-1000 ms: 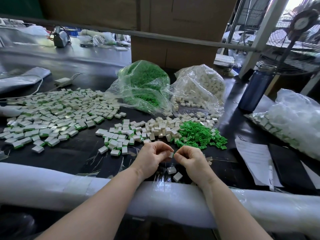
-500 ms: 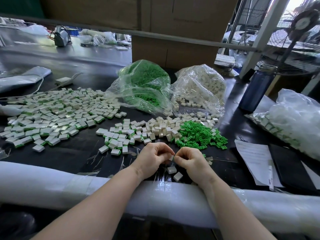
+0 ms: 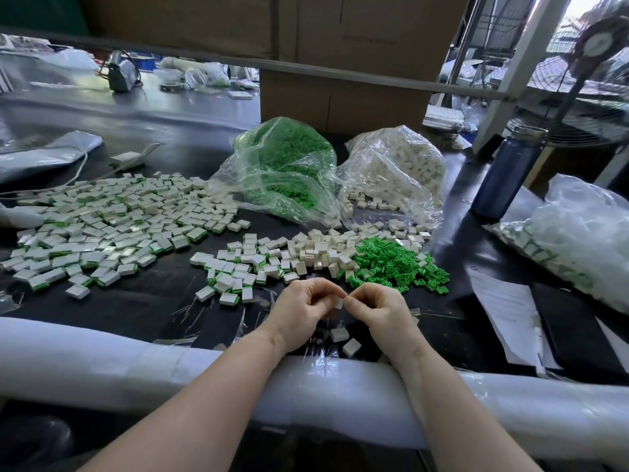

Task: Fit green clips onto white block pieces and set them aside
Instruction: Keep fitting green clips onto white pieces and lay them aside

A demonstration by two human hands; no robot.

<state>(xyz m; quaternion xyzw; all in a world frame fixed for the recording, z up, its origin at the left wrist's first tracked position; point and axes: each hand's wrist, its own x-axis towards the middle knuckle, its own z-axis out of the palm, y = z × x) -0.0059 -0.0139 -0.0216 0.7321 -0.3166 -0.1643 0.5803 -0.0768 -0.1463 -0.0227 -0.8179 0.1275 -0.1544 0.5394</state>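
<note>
My left hand (image 3: 301, 306) and my right hand (image 3: 377, 308) meet fingertip to fingertip over the black table, pinching one small white block (image 3: 339, 303) between them; any clip on it is hidden by the fingers. Two loose white blocks (image 3: 344, 339) lie just below the hands. A pile of loose green clips (image 3: 398, 265) sits right of a heap of bare white blocks (image 3: 320, 250). Fitted blocks with green edges spread in a big pile (image 3: 102, 223) at the left and a smaller cluster (image 3: 235, 274) in the middle.
A clear bag of green clips (image 3: 286, 168) and a bag of white blocks (image 3: 398, 168) stand behind the piles. A blue bottle (image 3: 507, 172), papers (image 3: 503, 308) and another filled bag (image 3: 575, 243) lie right. A white padded roll (image 3: 102, 359) runs along the table's near edge.
Both hands stay pinched together on the white block; the fingers shifted only slightly. Nothing else has moved.
</note>
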